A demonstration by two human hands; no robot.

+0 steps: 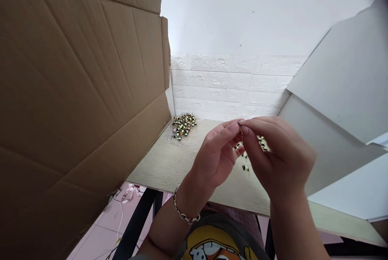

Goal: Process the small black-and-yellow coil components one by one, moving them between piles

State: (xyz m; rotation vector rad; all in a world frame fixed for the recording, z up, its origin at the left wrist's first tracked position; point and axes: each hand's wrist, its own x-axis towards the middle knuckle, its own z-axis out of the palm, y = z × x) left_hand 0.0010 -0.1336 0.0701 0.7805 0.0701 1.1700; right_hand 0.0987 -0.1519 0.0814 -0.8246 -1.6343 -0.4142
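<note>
Over the pale table, my left hand and my right hand meet at their fingertips. Between them is a small dark part with thin copper-coloured wires, mostly covered by the fingers. My left thumb and index finger pinch it from the left, while my right thumb and index finger close on its wire. A pile of small yellow-and-black wound parts lies at the back left of the table. One similar part sits below my hands, and several more show behind my right hand.
A large cardboard sheet stands along the left side. White panels lean at the right. Behind the table is a white brick-patterned wall. A white cable hangs near the floor at lower left.
</note>
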